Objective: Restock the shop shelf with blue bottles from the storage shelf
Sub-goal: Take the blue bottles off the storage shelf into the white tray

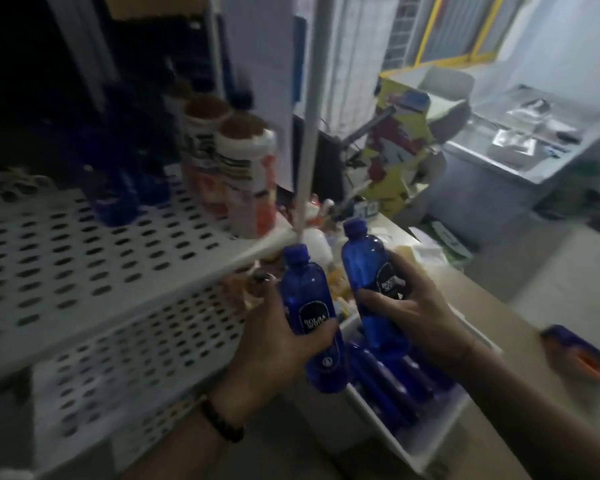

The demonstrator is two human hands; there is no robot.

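Note:
My left hand (274,344) grips a blue bottle (303,289) with a dark label, held upright just off the front edge of the perforated white shelf (84,271). My right hand (420,306) grips a second blue bottle (364,265) beside it, a little higher and tilted slightly. Below both hands a white bin (426,441) holds several more blue bottles (388,386) lying down. A few dark blue bottles (118,199) stand further back on the shelf in the shadow.
White tubs with brown lids (246,174) stand on the shelf's right end by a white upright post (307,133). A lower perforated shelf (136,362) lies beneath. To the right runs a counter (499,313) with a blue and orange object (575,351).

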